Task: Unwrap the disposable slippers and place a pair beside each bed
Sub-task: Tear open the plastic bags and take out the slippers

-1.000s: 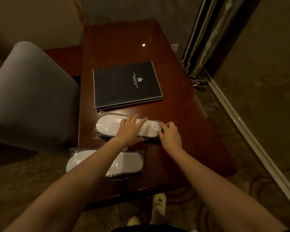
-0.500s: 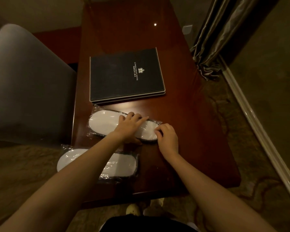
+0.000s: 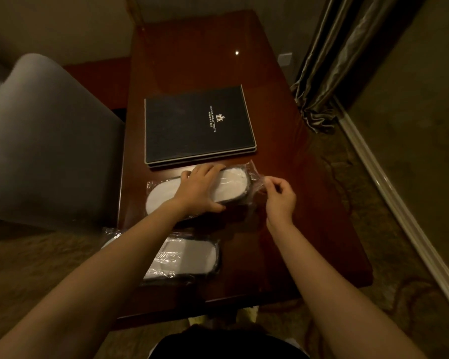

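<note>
Two packs of white disposable slippers in clear plastic lie on a dark red wooden table (image 3: 309,216). The far pack (image 3: 233,185) lies crosswise just below a black folder. My left hand (image 3: 200,189) grips across its middle and holds it down. My right hand (image 3: 279,196) pinches the clear plastic wrap (image 3: 255,174) at the pack's right end and pulls it away from the slippers. The near pack (image 3: 187,257) rests by the table's front left corner, partly hidden under my left forearm, sticking out over the left edge.
A black hotel folder (image 3: 197,125) lies at the table's middle. A grey padded chair (image 3: 42,151) stands close on the left. Curtains (image 3: 329,60) hang at the right, above a pale baseboard (image 3: 399,198) and patterned carpet.
My right hand has moved right from the far pack's end, drawing the plastic wrap out with it. My left hand has shifted to clamp the pack's middle.
</note>
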Available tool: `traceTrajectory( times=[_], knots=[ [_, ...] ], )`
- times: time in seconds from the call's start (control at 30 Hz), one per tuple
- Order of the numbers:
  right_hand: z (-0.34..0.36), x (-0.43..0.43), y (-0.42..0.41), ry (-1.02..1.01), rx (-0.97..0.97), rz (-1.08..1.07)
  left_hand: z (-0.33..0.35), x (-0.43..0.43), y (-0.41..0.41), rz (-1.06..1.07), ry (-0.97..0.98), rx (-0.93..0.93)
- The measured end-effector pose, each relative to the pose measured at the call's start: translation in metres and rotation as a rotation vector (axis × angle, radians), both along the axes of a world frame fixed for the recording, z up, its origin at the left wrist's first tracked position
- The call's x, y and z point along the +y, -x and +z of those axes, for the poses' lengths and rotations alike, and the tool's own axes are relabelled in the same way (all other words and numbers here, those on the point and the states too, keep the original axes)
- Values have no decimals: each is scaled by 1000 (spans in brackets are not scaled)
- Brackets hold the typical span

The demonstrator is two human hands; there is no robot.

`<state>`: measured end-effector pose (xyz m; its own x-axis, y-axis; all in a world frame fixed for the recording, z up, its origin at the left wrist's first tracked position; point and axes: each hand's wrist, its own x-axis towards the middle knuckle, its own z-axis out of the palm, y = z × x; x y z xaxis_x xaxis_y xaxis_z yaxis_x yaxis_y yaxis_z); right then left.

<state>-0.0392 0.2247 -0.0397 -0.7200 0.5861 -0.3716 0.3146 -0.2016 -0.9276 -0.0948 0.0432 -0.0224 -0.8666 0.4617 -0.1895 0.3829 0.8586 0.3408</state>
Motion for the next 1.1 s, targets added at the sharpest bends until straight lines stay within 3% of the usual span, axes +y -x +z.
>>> traceTrajectory(
  times=[0.17, 0.33, 0.47, 0.67, 0.73, 0.97, 1.1],
  knots=[
    [18, 2, 4, 136, -71, 30, 19, -5, -3, 1, -18, 89],
    [49, -8, 4, -105, -53, 330, 33, -15, 5, 16, -68, 130],
    [57, -4, 2, -166, -3, 255, 36, -21, 8, 73, -105, 189],
    [51, -2, -10, 35, -106, 265, 36, -30, 4, 126, -114, 144],
    [53, -5, -8, -59, -132, 309, 34, -34, -1, 106, -88, 156],
    [82, -10, 22, -601, 112, 459, 42, -35, -9, -4, -83, 244],
    [85, 3, 30, -632, 102, 388, 45, -37, -12, -86, -72, 255]
  ],
)
